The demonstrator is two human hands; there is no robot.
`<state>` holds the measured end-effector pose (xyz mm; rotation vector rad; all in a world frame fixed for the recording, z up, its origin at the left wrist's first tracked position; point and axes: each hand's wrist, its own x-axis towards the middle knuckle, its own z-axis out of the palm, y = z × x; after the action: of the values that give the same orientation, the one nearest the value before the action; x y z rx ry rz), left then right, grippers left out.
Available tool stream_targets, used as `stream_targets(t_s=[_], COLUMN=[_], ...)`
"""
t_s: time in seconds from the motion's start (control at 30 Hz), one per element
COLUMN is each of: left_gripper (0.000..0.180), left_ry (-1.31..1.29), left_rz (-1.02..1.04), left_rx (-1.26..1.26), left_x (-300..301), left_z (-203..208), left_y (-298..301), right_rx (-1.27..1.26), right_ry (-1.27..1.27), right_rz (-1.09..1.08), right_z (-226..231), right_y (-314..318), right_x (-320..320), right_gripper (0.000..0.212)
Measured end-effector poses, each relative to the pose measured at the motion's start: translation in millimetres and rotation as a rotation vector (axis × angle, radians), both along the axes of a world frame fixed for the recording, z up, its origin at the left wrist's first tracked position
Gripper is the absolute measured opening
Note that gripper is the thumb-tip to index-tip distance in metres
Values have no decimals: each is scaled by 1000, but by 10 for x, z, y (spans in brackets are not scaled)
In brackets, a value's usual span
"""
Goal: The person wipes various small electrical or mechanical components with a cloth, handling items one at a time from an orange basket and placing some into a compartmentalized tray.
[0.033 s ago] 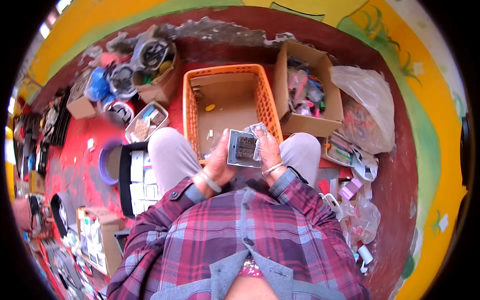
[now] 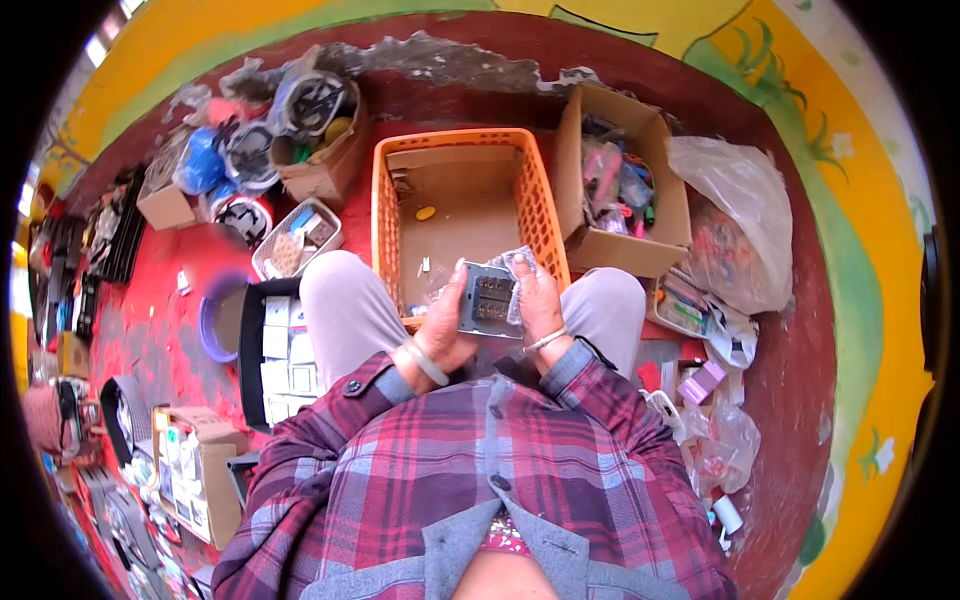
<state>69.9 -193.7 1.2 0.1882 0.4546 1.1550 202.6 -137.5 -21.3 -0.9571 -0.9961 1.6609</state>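
Between my knees I hold a square grey electrical wall switch or socket plate [image 2: 490,300], its back with dark terminal blocks and metal screws facing up. My left hand [image 2: 443,332] grips its left edge, the thumb lying along the side. Closed on the right edge is my right hand [image 2: 541,302], which also has crumpled clear plastic wrap [image 2: 516,262] pinched against the plate. Just beyond the hands stands an orange plastic basket [image 2: 548,205] lined with cardboard. A small yellow piece [image 2: 425,214] and a small white piece [image 2: 425,266] lie inside it.
Right of the basket is a cardboard box [image 2: 640,255] of mixed small goods, beside a large plastic bag [image 2: 745,240]. To the left are a white basket [image 2: 330,243], a purple tub [image 2: 212,330] and a black box [image 2: 255,350] of white packets. A painted wall [image 2: 450,90] curves behind.
The whole view has shifted very slightly. Both hands keep the same hold on the plate, with my left thumb a touch closer over its edge.
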Motion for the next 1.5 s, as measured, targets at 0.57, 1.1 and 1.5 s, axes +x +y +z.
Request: stream_targets(t_s=[0.57,1.1,1.5], left_gripper=[61,47,62], left_ry=[-312,140,-76], left_rz=[-72,-196,-37], left_rx=[-16,-130,28], left_x=[-201,44,-153], left_z=[87,-62,-19], left_y=[-70,-117,-96], right_rx=[427,1073,808], right_ry=[-281,-920,-874], right_rz=[-97,326,299], right_z=[819,899,669], right_y=[166,-143,-16], right_x=[279,51,423], right_gripper=[29,20,18])
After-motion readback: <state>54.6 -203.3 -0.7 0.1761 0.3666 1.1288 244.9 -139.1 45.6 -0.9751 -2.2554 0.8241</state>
